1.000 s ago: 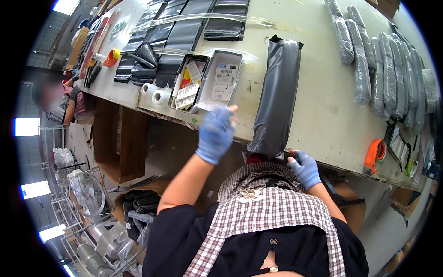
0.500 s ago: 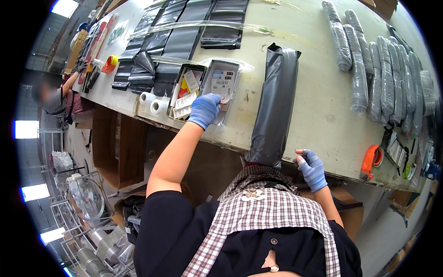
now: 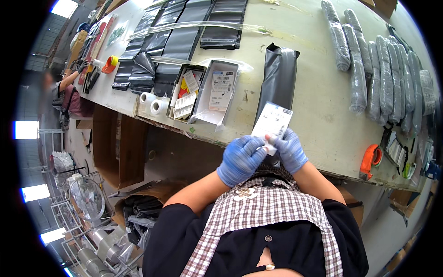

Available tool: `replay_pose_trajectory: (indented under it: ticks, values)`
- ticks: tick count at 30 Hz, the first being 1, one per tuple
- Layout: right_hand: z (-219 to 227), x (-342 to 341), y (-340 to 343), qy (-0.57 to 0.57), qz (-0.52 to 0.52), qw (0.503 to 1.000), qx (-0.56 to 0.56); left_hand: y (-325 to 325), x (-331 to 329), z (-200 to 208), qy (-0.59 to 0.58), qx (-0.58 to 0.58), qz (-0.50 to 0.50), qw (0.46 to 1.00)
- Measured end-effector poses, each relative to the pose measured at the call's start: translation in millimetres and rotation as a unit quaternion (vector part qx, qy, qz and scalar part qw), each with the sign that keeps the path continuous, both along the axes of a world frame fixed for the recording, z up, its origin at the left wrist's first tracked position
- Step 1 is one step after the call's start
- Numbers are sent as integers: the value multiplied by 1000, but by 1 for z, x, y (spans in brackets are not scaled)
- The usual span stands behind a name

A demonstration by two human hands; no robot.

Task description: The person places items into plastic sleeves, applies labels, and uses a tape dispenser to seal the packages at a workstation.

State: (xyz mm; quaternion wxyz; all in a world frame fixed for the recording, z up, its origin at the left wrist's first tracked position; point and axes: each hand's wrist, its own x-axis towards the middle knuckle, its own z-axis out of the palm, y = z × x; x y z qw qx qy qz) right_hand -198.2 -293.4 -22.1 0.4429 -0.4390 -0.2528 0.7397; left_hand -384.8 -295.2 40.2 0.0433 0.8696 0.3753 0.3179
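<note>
Both hands wear blue knit gloves and meet at a white printed shipping label [image 3: 273, 121] in front of my chest. My left hand [image 3: 243, 159] pinches its lower left corner. My right hand [image 3: 290, 150] grips the lower right edge, thumb on the label. Beneath the label lies a long black plastic mailing bag [image 3: 279, 78], filled and flat on the table, its near end partly hidden by my hands. To the left, an open grey box [image 3: 203, 111] holds more labels [image 3: 222, 90]. Beside it a dark box [image 3: 188, 68] contains folded paper slips and a red-and-yellow card.
Stacked black bags [image 3: 177, 41] lie under clear straps at the far left. Two white rolls [image 3: 159, 107] sit by the table's edge. Several grey plastic-wrapped rolls [image 3: 358, 69] and an orange tape dispenser [image 3: 369, 161] are right. Another person [image 3: 62, 92] works far left.
My left hand has left the label box and come right and nearer, bringing a label. My right hand has moved left and now grips the label too.
</note>
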Motion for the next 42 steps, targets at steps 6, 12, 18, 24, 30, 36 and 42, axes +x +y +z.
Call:
replay_pose_trajectory:
  ticks: [6, 12, 18, 24, 30, 36, 42]
  values:
    - [11, 12, -1, -50, -74, 994, 63, -23, 8, -29, -388, -518, 101, 756]
    - [15, 18, 0, -82, -68, 991, 86, -20, 1, -30, -463, -665, 109, 576]
    - [21, 25, -3, -77, -81, 990, 81, -17, 5, -26, -449, -679, 102, 572]
    - [26, 25, -6, -64, -76, 990, 96, -18, 5, -29, -462, -683, 76, 560]
    - [27, 25, -9, -88, -72, 988, 100, -20, 7, -29, -480, -675, 46, 559]
    - [25, 18, -13, -512, -120, 773, 354, -30, 11, -27, -494, -631, 23, 598]
    - [47, 12, -44, -306, 15, 889, 341, -38, 21, -29, -464, -539, 61, 701]
